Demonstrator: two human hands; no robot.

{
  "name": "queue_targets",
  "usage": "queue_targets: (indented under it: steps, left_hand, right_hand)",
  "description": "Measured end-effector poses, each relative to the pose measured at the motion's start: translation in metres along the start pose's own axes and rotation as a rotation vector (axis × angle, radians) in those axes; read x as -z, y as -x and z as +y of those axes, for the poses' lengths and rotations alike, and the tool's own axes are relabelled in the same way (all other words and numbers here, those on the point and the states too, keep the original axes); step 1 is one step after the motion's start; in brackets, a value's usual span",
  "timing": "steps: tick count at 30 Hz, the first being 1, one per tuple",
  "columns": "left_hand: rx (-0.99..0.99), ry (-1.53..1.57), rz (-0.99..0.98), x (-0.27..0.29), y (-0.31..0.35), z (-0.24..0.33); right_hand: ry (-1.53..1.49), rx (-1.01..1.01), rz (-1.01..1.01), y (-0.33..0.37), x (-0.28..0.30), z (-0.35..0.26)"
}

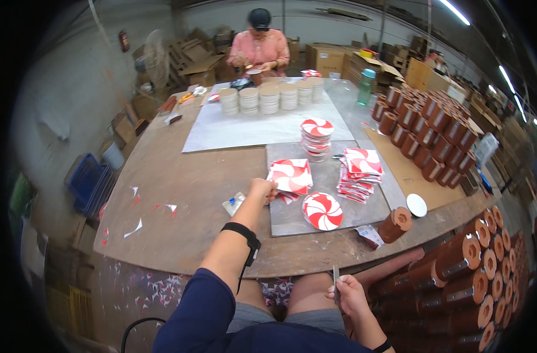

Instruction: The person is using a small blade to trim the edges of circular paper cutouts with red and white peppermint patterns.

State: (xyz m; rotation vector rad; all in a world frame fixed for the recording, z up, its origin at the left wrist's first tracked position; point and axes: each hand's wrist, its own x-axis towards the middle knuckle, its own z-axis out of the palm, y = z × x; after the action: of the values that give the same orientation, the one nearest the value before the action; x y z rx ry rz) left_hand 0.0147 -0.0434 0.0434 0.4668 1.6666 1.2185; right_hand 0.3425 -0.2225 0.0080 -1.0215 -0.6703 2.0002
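Red-and-white swirl-printed squares (290, 175) lie in an uneven pile on the grey board (364, 220); the left hand (261, 190) pinches their edge with its fingers, the right hand (352, 294) grips a thin grey tool (336, 277). Pulling too quickly could slide the pile apart.

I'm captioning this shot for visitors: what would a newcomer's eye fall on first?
Probably the red-and-white swirl squares stacked on the table, the left hand at the left stack's edge. Next, the brown cylinders massed on the right side, with more piled at lower right. Then perhaps the thin grey strip in the right hand, by the near edge.
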Motion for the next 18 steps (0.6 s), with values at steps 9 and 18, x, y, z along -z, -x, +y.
queue_targets:
  steps: [9,18]
  left_hand:
    - [-0.034,0.595,-0.039,-0.001,0.03,-0.009]
    - [-0.188,0.83,-0.516,0.006,0.101,-0.04]
  right_hand:
    - [-0.177,0.004,-0.054,0.009,0.001,-0.003]
    - [-0.195,0.077,-0.076,0.023,-0.001,-0.002]
